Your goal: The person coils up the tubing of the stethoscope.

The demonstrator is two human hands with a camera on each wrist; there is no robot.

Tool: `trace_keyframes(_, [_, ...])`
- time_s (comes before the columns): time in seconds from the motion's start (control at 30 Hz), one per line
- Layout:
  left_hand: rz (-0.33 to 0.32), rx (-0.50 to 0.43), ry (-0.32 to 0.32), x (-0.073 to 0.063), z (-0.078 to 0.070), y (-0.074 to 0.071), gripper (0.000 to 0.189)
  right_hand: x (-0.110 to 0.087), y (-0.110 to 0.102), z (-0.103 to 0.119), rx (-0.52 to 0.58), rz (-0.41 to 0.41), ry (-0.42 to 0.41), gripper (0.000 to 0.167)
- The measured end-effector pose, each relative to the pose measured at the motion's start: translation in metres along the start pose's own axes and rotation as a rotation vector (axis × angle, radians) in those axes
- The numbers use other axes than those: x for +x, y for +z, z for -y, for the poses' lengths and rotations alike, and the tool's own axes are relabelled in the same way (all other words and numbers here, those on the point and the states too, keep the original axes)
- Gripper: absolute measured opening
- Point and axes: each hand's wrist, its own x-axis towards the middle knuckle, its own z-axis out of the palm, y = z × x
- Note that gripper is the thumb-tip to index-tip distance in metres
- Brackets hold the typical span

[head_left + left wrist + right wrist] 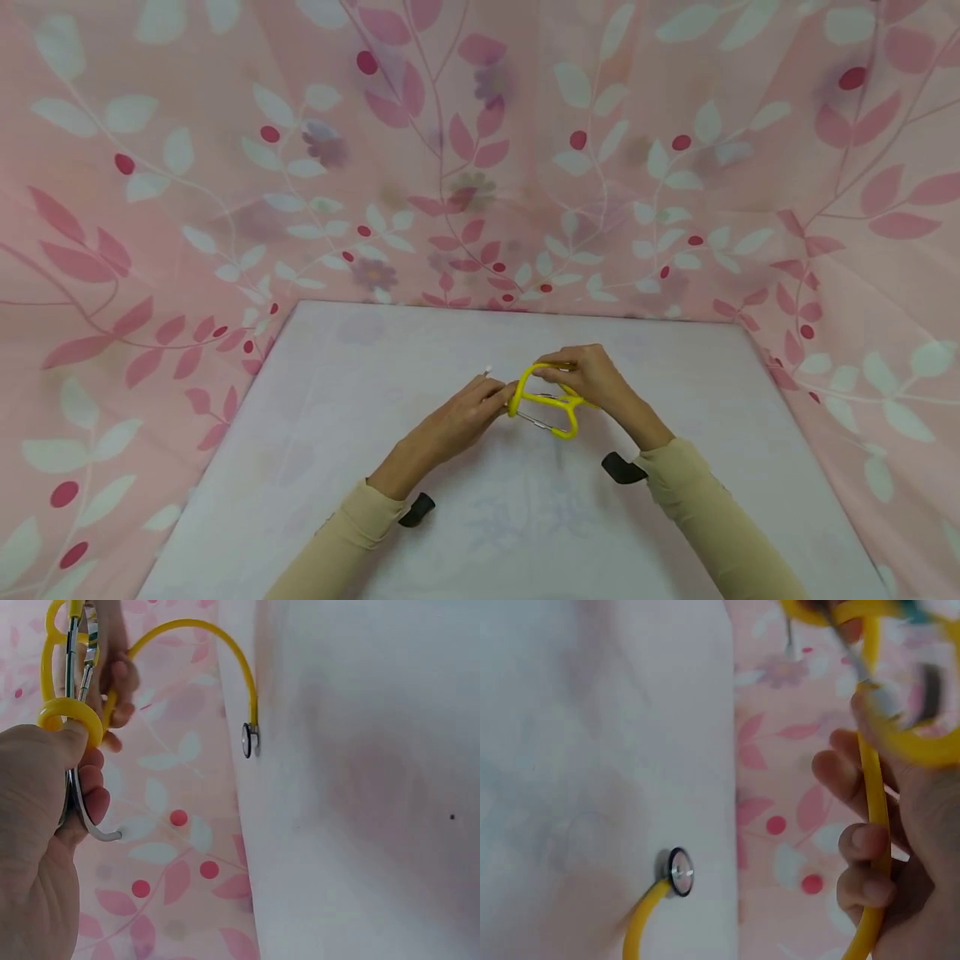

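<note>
Both hands hold a stethoscope with yellow tubing (184, 623) up over the table. My left hand (467, 415) grips its metal ear tubes (93, 825), where a loop of yellow tubing (88, 714) wraps round them. A pale eartip (488, 368) pokes out beyond the left fingers. My right hand (592, 377) has its fingers curled round the tubing (871, 776), with more yellow coils close by the thumb. From there the free end arcs down, and the round chest piece (680, 871) hangs close to the white table top in both wrist views.
Beneath the hands lies a white table (315, 492). Pink cloth (525, 167) printed with leaves and berries stands along its back and sides. Black wrist mounts (623, 468) stick out beside the sleeve cuffs.
</note>
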Motion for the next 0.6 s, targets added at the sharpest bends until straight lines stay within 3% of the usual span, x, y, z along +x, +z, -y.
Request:
trace_keyframes(0.1, [-0.026, -0.01, -0.001, 0.004, 0.0, -0.005, 0.059, -0.002, 0.006, -0.009, 0.205, 0.054, 0.07, 0.024])
trace_keyframes(0.17, [-0.038, -0.015, -0.008, 0.006, 0.001, -0.007, 0.06, -0.004, 0.012, -0.012, 0.283, 0.077, 0.084, 0.025])
trace_keyframes(0.4, [-0.041, -0.028, -0.031, 0.008, 0.004, -0.013, 0.074, -0.012, 0.036, -0.008, 0.233, 0.074, -0.1, 0.029])
trace_keyframes(0.6, [-0.035, -0.049, -0.021, 0.009, 0.008, -0.013, 0.078, -0.015, 0.049, 0.001, 0.332, 0.1, 0.006, 0.025])
